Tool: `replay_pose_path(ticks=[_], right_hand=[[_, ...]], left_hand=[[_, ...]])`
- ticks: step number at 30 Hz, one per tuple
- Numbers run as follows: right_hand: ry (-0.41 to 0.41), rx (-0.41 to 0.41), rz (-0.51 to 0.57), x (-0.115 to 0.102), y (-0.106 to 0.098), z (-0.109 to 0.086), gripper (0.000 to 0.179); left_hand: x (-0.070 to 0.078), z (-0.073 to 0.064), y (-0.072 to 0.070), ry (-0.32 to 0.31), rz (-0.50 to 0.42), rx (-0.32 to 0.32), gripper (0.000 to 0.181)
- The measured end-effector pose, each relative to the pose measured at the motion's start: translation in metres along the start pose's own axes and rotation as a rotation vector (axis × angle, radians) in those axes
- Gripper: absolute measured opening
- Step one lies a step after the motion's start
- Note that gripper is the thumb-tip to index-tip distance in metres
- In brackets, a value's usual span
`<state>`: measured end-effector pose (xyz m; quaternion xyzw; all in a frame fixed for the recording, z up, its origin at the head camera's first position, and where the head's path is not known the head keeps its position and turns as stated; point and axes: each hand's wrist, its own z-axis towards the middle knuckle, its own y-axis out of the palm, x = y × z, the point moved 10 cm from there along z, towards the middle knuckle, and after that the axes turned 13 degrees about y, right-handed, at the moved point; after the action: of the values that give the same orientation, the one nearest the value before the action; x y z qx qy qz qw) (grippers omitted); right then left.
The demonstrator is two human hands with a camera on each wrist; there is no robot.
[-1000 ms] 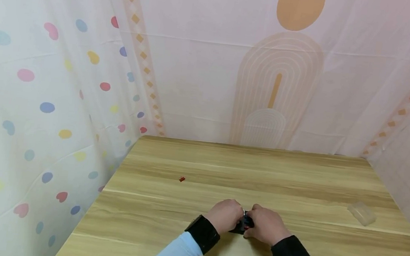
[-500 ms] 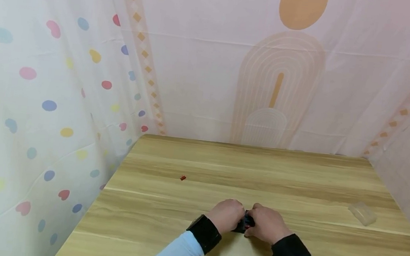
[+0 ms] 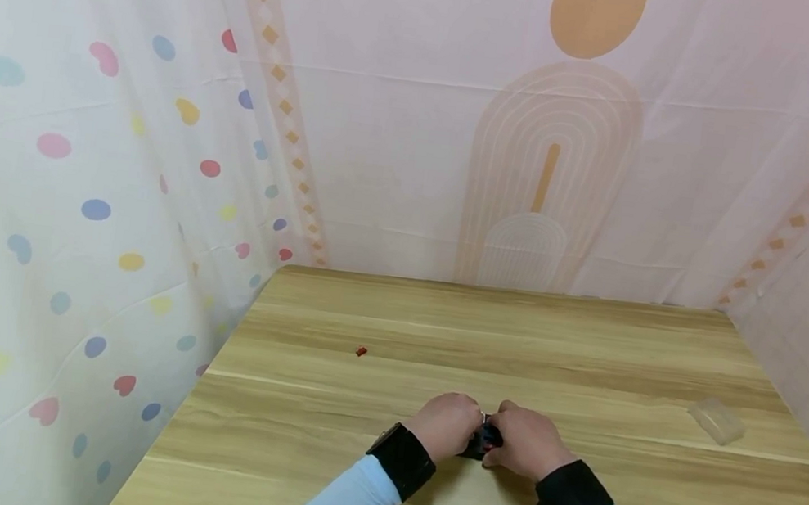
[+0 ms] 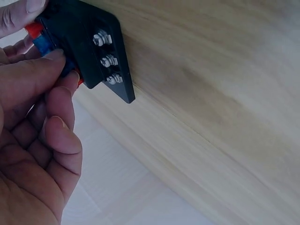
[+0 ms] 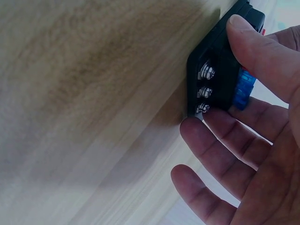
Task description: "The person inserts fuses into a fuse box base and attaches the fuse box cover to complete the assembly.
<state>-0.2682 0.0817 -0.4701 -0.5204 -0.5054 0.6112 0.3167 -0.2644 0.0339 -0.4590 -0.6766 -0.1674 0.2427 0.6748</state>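
Observation:
A black fuse box (image 4: 84, 47) with several screw terminals (image 4: 109, 60) along its side stands between both hands, low over the wooden table. My left hand (image 3: 444, 425) pinches a blue blade fuse (image 4: 43, 44) on top of the box between thumb and finger; the fingertips partly cover it. Red fuses (image 4: 33, 29) show beside the blue ones. My right hand (image 3: 525, 444) holds the box steady, its thumb (image 5: 241, 23) across the black housing and its fingers around the terminal side. Seen from the head, the hands hide most of the box.
A small red piece (image 3: 361, 352) lies on the table to the left, beyond the hands. To the right rests a clear plastic cover (image 3: 716, 421). Patterned curtains (image 3: 399, 161) border the table (image 3: 267, 435) at the back and sides.
Both hands stay at the fuse box with almost no visible motion. The head view has shifted very slightly.

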Motion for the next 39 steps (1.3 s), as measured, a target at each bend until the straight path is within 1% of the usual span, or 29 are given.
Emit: replay_pose_path(ticks=[6, 11, 15, 21, 26, 29, 33, 36, 39], right_hand=[[0.003, -0.006, 0.006, 0.000, 0.000, 0.000, 0.036], [0.001, -0.003, 0.005, 0.001, 0.000, 0.001, 0.035], [0.011, -0.003, 0.007, 0.002, 0.000, 0.001, 0.035], [0.008, 0.005, 0.003, 0.001, 0.000, 0.000, 0.034], [0.007, 0.004, -0.014, 0.000, 0.001, -0.002, 0.033], [0.017, 0.001, -0.013, 0.000, 0.002, -0.001, 0.034], [0.030, -0.007, -0.003, 0.002, 0.004, -0.001, 0.034], [0.033, -0.011, 0.004, 0.004, 0.005, -0.001, 0.037], [0.035, -0.009, 0.013, 0.004, 0.005, -0.001, 0.042]], left_hand=[[-0.002, 0.000, 0.003, -0.022, -0.019, 0.000, 0.019], [-0.001, -0.001, 0.001, -0.029, 0.009, 0.013, 0.016], [0.000, -0.001, -0.001, -0.021, 0.023, 0.031, 0.016], [-0.001, -0.003, -0.002, 0.006, 0.027, 0.078, 0.016], [-0.003, -0.006, -0.001, 0.001, 0.012, 0.074, 0.016], [-0.006, -0.008, -0.001, -0.008, -0.002, 0.069, 0.015], [-0.011, -0.011, -0.001, -0.035, -0.045, 0.065, 0.015], [-0.017, -0.014, -0.004, -0.062, -0.071, 0.063, 0.023], [-0.022, -0.017, -0.008, -0.090, -0.071, 0.066, 0.031]])
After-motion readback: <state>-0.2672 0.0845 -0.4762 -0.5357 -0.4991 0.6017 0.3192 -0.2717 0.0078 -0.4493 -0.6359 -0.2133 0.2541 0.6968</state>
